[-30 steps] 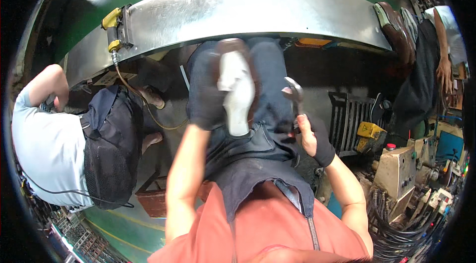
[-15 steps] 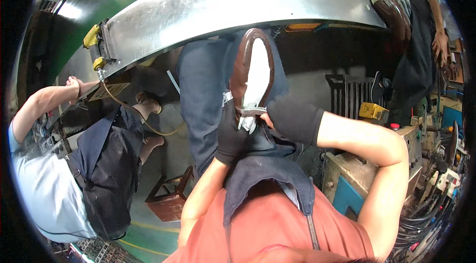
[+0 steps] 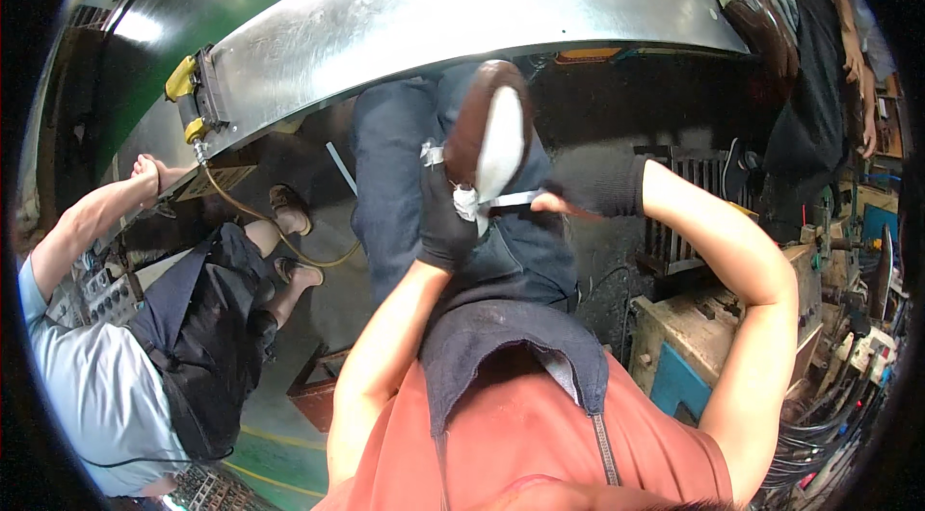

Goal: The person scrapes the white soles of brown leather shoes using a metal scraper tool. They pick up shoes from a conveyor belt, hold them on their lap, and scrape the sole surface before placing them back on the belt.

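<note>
A brown shoe upper (image 3: 474,131) with a white underside is held bottom-up above my lap, its toe pointing away from me. My left hand (image 3: 446,227), in a black fingerless glove with white tape on its fingers, is closed round the heel end. In my right hand (image 3: 590,193), also black-gloved, is a flat, pale metal tool (image 3: 515,200) like a blade; its exact kind is unclear. The tool's far end meets the heel end beside my taped fingers. White scraps or tape show there, and the contact itself is partly hidden.
Beyond my knees runs a long metal bench (image 3: 462,0). A yellow air tool (image 3: 183,92) with a hose stands at its left end, brown shoes (image 3: 761,20) at its right. One co-worker (image 3: 145,357) sits left. A worn machine box (image 3: 703,328) stands right of me.
My right hand has moved right and slightly up with the tool, away from the shoe's middle. The shoe has tilted a little, and its toe is blurred.
</note>
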Tool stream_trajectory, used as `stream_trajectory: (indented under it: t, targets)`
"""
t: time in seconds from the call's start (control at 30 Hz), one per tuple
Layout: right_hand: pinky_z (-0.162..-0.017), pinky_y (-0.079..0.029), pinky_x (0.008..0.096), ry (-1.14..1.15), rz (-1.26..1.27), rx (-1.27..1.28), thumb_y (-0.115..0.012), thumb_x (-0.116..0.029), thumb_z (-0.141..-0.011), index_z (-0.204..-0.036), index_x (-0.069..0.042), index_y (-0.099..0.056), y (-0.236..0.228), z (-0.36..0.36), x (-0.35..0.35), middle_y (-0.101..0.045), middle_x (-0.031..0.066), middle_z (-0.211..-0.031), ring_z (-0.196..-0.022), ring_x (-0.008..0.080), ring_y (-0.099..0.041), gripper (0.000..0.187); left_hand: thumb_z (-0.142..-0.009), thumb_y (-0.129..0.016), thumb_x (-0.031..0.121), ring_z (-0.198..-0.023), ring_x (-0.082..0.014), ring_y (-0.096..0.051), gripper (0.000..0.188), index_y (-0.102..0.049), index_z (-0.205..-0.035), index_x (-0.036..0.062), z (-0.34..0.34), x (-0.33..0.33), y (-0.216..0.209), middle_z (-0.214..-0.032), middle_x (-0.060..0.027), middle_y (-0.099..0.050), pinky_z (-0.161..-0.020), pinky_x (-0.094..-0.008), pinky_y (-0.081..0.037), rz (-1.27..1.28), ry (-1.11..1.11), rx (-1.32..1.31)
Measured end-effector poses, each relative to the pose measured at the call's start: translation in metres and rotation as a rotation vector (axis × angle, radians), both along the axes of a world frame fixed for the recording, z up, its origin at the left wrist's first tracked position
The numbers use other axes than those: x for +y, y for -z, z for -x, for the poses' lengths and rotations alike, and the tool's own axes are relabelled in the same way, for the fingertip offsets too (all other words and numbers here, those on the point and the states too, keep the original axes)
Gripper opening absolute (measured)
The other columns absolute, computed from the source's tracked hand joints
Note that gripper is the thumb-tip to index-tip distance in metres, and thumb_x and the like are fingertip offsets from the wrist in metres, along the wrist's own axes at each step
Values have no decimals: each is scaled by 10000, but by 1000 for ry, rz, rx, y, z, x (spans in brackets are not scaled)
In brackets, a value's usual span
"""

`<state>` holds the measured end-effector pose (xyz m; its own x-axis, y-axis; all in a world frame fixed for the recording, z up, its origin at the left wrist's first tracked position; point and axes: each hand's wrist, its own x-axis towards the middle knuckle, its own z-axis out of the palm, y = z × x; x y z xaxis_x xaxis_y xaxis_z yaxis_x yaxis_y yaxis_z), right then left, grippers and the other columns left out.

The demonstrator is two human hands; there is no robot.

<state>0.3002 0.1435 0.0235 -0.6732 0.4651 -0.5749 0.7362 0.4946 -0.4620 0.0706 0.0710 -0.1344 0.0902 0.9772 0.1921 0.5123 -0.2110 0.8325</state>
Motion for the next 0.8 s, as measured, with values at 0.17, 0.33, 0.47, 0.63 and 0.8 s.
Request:
stream_trajectory:
  t: [0.17,0.33,0.47,0.63,0.8]
  targets:
    - [-664,-534,478,-64,-222,-62,-591,-284,-878,-873,-93,-741,-46,55,-44,-688,172,-809,-732,357,-688,243,-1024,-466,351,-1375,-375,-368,729,-74,-1522,-10,17,16,7,-1511,-265,-293,-1112,-419,-326,221,-27,-210]
    - [-669,-502,391,-49,-198,542,-544,-431,-954,-886,-41,-638,28,54,-62,-624,148,-758,-681,268,-647,407,-1055,-426,203,-1254,-253,-495,504,-259,-1492,17,49,27,-8,-1402,-176,-471,-1054,-352,-411,514,192,-256]
    - [-702,-489,338,848,692,246,-413,-412,-1055,-951,-13,-638,60,1,-70,-619,45,-754,-719,193,-602,470,-1059,-389,363,-1221,-257,-543,507,-390,-1442,30,48,34,-24,-1358,-171,-535,-1037,-352,-440,584,197,-585]
    - [-900,-459,276,667,727,493,-369,-472,-1058,-1209,-19,-633,36,-9,-36,-625,-4,-1063,-979,104,-554,545,-1052,-288,520,-1223,-241,-539,617,-392,-1458,67,15,34,-39,-1387,-130,-522,-1049,-355,-427,856,32,-1009]
    - [-710,-541,307,901,810,330,-510,-485,-994,-1071,-4,-656,3,16,-25,-673,72,-1009,-889,193,-675,508,-1047,-353,509,-1184,-213,-546,598,-395,-1445,65,11,24,-31,-1327,-111,-551,-1023,-325,-431,943,98,-1273]
